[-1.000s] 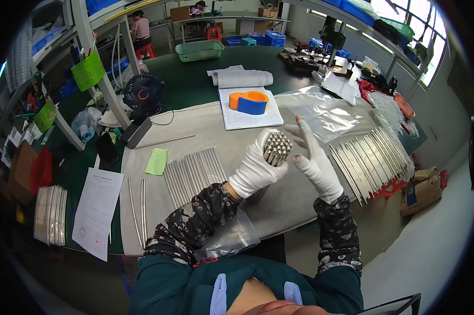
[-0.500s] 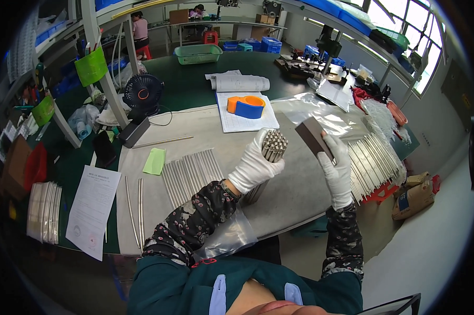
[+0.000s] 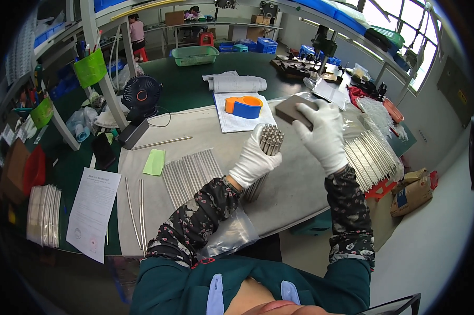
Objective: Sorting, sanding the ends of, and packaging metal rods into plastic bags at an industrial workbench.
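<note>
The bundle of metal rods [image 3: 264, 157] stands upright in the left hand [image 3: 254, 161], which is wrapped tight round its upper part, rod ends showing on top. It looks stiff and fairly heavy, and the smooth rods could slip lengthwise past each other, so a full grip round the middle seems the safest hold. Just right of the bundle and a little above it, the right hand [image 3: 321, 134] pinches a flat brown block [image 3: 293, 110] by one edge, close to the rod ends but apart from them. Left of the bundle a row of loose rods [image 3: 189, 170] lies on the grey worktop [image 3: 205, 123]; right of it lies a larger fan of rods [image 3: 371, 157], near the worktop's edge. Beyond the bundle sits an orange and blue tape dispenser [image 3: 243, 106] on a paper sheet. The barest room is just under the bundle.
</note>
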Demonstrator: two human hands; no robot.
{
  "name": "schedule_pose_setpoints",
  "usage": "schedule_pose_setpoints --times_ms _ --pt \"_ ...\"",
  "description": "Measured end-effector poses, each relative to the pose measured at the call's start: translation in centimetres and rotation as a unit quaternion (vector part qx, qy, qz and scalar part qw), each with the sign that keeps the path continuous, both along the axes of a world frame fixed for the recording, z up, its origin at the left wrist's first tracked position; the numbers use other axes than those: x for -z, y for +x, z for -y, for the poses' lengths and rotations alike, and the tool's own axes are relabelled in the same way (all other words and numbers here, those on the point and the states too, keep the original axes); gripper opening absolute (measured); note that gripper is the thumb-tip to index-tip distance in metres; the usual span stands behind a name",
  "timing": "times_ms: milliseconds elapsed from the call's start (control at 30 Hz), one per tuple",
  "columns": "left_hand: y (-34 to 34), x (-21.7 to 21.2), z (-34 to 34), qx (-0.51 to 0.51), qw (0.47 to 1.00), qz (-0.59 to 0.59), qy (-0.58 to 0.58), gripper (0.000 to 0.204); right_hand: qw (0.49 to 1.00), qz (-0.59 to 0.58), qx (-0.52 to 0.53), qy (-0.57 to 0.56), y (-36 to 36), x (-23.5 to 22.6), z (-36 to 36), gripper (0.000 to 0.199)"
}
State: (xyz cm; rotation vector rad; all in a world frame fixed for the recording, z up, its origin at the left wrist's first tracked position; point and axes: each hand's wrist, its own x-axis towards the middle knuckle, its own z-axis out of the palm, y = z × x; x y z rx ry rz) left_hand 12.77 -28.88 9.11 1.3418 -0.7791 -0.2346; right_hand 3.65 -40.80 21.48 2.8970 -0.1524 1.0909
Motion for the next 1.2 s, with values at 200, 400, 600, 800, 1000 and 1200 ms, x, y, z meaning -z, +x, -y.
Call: schedule_pose_setpoints --times_ms 200,400,600,800,1000,1200 --pt "0.0 0.2 0.2 -0.075 0.972 0.224 -0.01 0.06 0.94 -0.05 -0.327 0.079 0.3 -0.2 0.1 0.042" --pt "-0.7 0.6 0.5 -0.016 0.991 0.033 -0.132 0.054 0.952 0.082 -0.293 0.03 0.4 1.5 2.2 0.037" --pt "-1.3 0.2 0.0 -0.045 0.993 0.079 -0.079 0.037 0.999 0.01 0.047 0.006 1.4 10.0 10.1 0.037" --pt "-1.6 -0.3 -0.4 -0.033 0.995 0.064 -0.07 0.039 0.947 -0.251 0.171 0.101 -2.5 17.5 11.6 0.061" --pt "-0.9 2.8 -0.1 -0.041 0.994 0.094 -0.041 0.051 0.851 -0.083 -0.26 0.449 -1.2 12.0 6.0 0.092" --pt "-1.7 7.6 -1.9 -0.005 0.976 0.114 0.184 0.059 0.61 -0.044 -0.359 0.705 1.7 10.9 -1.9 0.051"
